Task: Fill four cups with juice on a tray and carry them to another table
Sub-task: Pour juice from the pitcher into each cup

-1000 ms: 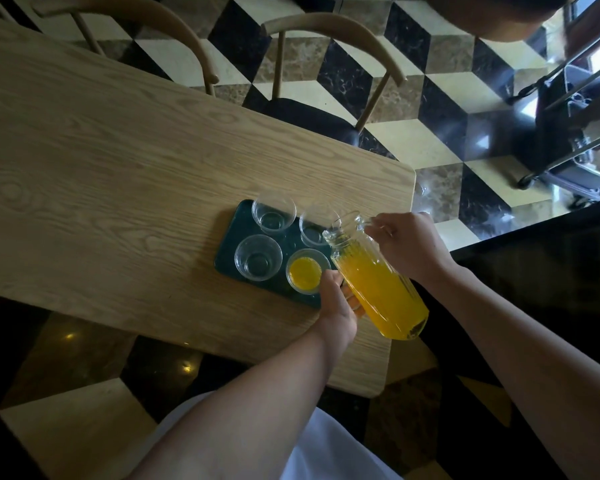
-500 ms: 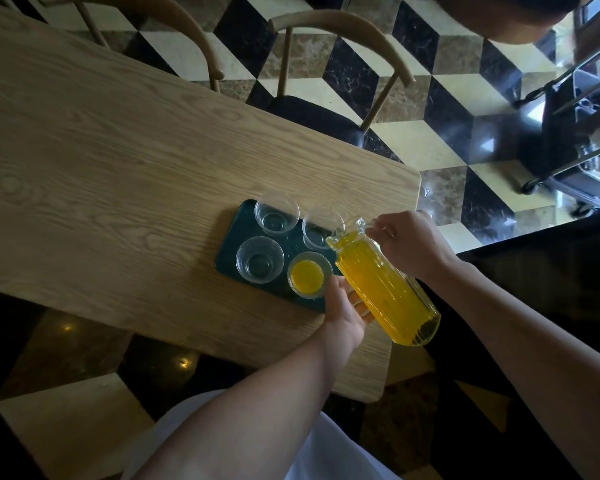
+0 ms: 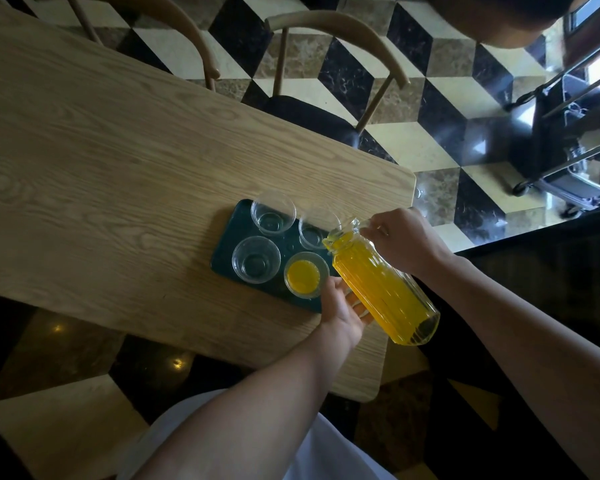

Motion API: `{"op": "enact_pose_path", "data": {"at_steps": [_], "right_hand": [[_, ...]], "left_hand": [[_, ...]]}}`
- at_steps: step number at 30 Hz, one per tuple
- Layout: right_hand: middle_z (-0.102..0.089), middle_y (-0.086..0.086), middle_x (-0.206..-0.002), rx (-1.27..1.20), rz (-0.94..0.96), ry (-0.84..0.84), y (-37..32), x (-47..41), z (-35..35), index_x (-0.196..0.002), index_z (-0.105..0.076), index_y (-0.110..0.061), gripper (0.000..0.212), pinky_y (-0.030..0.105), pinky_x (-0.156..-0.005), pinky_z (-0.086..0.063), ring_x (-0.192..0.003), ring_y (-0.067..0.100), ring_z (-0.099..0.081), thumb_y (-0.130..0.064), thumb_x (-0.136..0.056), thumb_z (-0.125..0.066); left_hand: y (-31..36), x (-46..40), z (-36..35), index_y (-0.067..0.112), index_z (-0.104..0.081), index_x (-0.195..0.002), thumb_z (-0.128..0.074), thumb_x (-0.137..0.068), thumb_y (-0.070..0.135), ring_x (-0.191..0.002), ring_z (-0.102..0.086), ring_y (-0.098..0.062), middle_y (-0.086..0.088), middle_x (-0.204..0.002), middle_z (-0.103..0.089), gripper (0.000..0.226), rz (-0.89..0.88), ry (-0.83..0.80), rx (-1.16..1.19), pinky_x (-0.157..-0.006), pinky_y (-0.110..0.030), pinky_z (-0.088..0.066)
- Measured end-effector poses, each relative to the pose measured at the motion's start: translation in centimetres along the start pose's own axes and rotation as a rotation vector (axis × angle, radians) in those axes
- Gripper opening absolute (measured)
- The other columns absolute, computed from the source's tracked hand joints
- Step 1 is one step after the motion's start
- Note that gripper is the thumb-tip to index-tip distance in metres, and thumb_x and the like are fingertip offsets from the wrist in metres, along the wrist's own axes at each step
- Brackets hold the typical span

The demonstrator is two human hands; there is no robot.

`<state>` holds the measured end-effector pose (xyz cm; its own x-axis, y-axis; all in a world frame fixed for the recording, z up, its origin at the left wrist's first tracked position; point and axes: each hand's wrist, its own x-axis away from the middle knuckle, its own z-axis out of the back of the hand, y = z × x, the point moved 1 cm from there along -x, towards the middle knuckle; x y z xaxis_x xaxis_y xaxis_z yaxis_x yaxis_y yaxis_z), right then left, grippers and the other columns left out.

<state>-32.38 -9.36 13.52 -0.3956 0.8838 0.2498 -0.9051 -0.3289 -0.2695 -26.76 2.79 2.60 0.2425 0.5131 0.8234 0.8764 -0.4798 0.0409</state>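
Note:
A dark green tray lies near the right end of the wooden table and carries several clear cups. The near right cup holds orange juice. The near left cup, far left cup and far right cup hold none. My right hand grips the handle of a ribbed glass pitcher full of juice, tilted with its spout over the far right cup's rim. My left hand supports the pitcher's body from below, beside the tray's near right corner.
Two wooden chairs stand at the table's far side on a checkered floor. A wheeled metal cart is at the far right. A dark counter edge runs along the right.
The pitcher has swung away from the filled near right cup and tilted further, so its spout now sits at the far right cup. Both hands moved with it.

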Motion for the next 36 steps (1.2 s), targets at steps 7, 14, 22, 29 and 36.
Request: {"op": "enact_pose_path", "data": {"at_steps": [7, 14, 22, 29, 36], "right_hand": [[-0.074, 0.013, -0.082, 0.011, -0.012, -0.011, -0.6, -0.7, 0.0, -0.094, -0.080, -0.007, 0.031, 0.037, -0.068, -0.058, -0.074, 0.030, -0.067, -0.033, -0.097, -0.065], [-0.078, 0.015, -0.089, 0.023, -0.003, -0.016, -1.1, -1.0, 0.4, -0.095, -0.081, -0.008, 0.028, 0.043, -0.072, -0.061, -0.078, 0.030, -0.071, -0.031, -0.098, -0.066], [-0.079, 0.014, -0.095, 0.030, -0.002, -0.029, -1.3, -1.3, 0.5, -0.096, -0.081, -0.008, 0.027, 0.044, -0.074, -0.061, -0.082, 0.029, -0.072, -0.031, -0.097, -0.066], [-0.065, 0.010, -0.068, 0.036, -0.002, -0.040, -1.7, -1.3, 0.7, -0.082, -0.078, -0.003, 0.031, 0.040, -0.065, -0.058, -0.065, 0.029, -0.063, -0.027, -0.097, -0.066], [-0.067, 0.008, -0.072, 0.052, -0.003, -0.038, -2.1, -1.6, 1.0, -0.088, -0.079, -0.004, 0.030, 0.032, -0.062, -0.052, -0.066, 0.025, -0.062, -0.028, -0.098, -0.065]], "left_hand": [[0.3, 0.0, 0.0, 0.017, -0.067, -0.115, -0.040, -0.090, 0.042, -0.116, -0.056, -0.037, -0.019, -0.120, -0.063, 0.044, 0.008, 0.004, 0.006, -0.094, -0.050, -0.047], [0.5, 0.1, -0.1, 0.016, -0.066, -0.116, -0.042, -0.088, 0.041, -0.119, -0.055, -0.038, -0.022, -0.127, -0.060, 0.044, 0.018, 0.004, 0.014, -0.095, -0.051, -0.048], [0.8, 0.4, -0.2, 0.018, -0.064, -0.117, -0.040, -0.090, 0.041, -0.115, -0.055, -0.037, -0.020, -0.124, -0.060, 0.043, 0.027, -0.004, 0.015, -0.085, -0.049, -0.049], [0.8, 0.6, -0.2, 0.015, -0.064, -0.112, -0.041, -0.089, 0.038, -0.117, -0.056, -0.038, -0.020, -0.120, -0.061, 0.040, 0.029, -0.008, 0.010, -0.093, -0.051, -0.048], [1.2, 0.9, -0.4, 0.015, -0.065, -0.112, -0.040, -0.090, 0.038, -0.116, -0.057, -0.038, -0.021, -0.120, -0.063, 0.041, 0.028, -0.015, 0.014, -0.094, -0.051, -0.048]]}}
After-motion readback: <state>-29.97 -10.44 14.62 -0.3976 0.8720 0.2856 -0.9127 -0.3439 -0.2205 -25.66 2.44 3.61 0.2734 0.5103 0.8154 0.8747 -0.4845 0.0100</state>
